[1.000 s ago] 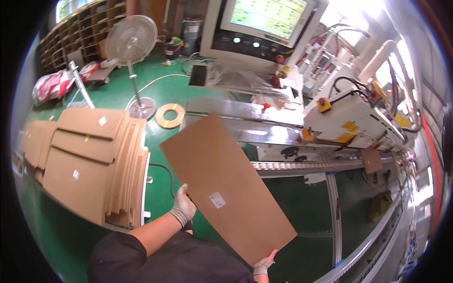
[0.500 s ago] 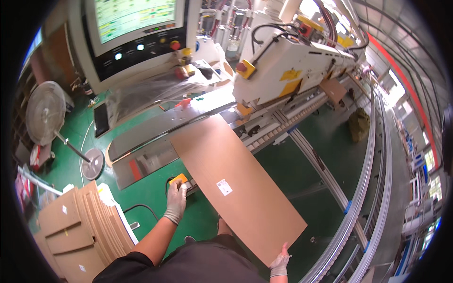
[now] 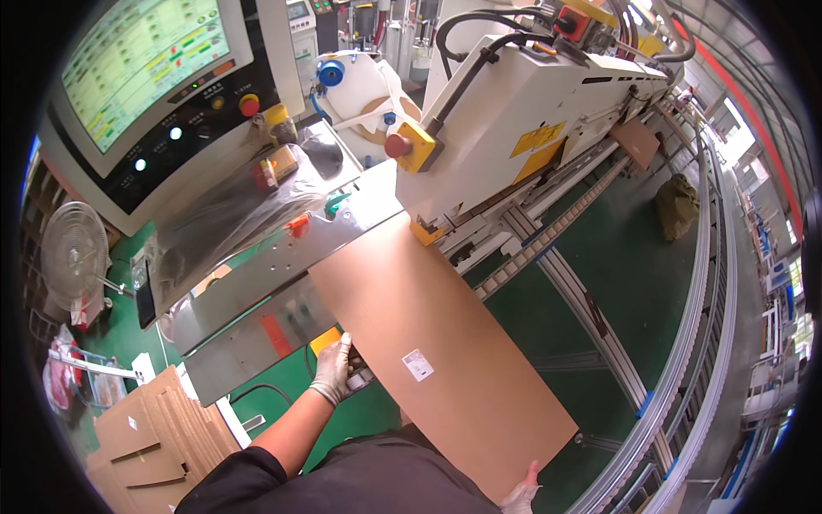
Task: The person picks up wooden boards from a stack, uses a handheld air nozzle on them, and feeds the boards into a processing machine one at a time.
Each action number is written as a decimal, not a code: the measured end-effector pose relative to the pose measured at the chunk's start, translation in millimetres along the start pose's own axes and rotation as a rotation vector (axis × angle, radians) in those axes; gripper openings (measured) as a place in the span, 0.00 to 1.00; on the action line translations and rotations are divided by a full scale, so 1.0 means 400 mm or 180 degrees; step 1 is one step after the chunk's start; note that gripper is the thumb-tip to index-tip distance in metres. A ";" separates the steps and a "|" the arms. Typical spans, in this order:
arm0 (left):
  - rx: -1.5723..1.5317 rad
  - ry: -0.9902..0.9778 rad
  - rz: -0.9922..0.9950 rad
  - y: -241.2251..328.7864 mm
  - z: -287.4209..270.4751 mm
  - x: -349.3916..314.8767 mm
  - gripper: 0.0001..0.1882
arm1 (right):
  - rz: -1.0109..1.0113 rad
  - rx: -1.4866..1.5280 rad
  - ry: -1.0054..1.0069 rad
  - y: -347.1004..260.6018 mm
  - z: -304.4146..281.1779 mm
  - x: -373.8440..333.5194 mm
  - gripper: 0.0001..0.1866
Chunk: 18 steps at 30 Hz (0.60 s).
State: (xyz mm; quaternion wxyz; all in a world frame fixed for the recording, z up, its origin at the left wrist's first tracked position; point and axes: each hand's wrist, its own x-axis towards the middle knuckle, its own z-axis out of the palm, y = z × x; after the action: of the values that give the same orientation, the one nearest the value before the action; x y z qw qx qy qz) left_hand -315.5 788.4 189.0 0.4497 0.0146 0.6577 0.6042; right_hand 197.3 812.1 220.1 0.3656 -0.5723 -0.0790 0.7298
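Note:
A long brown panel (image 3: 454,343) with a white label (image 3: 418,365) lies slanted in front of me. Its far end is on the metal table (image 3: 257,295), against the white machine (image 3: 505,128). My right hand (image 3: 521,495), gloved, grips the panel's near right corner, thumb along the edge and the other fingers mostly hidden. Beside the panel's left edge is my gloved left hand (image 3: 332,374), close to a yellow box (image 3: 324,341) below the table. Its thumb points up; the remaining fingers are hidden, so whether it touches the panel is unclear.
A control cabinet with a lit screen (image 3: 141,64) stands at the far left. A yellow switch box with a red button (image 3: 411,147) juts from the machine. Flat brown boards (image 3: 163,428) are stacked at lower left, near a fan (image 3: 75,257). Metal rails (image 3: 685,343) curve along the right.
My left hand has moved up and right, closer to the panel's left edge. The view has shifted toward the machine, which looks nearer. My right hand keeps its hold on the panel's corner.

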 end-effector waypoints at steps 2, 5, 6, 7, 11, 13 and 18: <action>0.0111 -0.0059 -0.0121 0.049 0.096 0.019 0.23 | -0.0126 0.0200 -0.0023 -0.041 -0.024 0.047 0.41; -0.0132 0.0040 -0.0204 0.070 0.174 0.043 0.22 | -0.0190 0.0252 -0.0153 -0.127 -0.024 0.138 0.39; -0.0058 0.0064 -0.0164 0.080 0.197 0.050 0.22 | -0.0201 0.0308 -0.0183 -0.146 -0.029 0.161 0.39; 0.0248 0.0035 -0.0011 0.067 0.216 0.079 0.22 | -0.0233 0.0327 -0.0212 -0.167 -0.036 0.182 0.38; 0.0113 -0.0386 0.0277 0.054 0.320 0.156 0.25 | -0.0337 0.0416 -0.0372 -0.244 -0.065 0.280 0.36; -0.0080 -0.0569 0.0053 0.126 0.365 0.151 0.24 | -0.0553 -0.0119 -0.0418 -0.300 -0.080 0.353 0.36; 0.1702 -0.1505 0.1395 0.200 0.420 0.213 0.19 | -0.2044 -0.0757 -0.0205 -0.362 -0.145 0.475 0.31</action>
State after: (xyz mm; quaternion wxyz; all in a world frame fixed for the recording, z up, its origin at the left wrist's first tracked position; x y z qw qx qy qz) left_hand -306.0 989.1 227.5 0.4294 0.4088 0.6513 0.4736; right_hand 298.4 1017.4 130.5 0.5048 -0.5335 -0.3511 0.5808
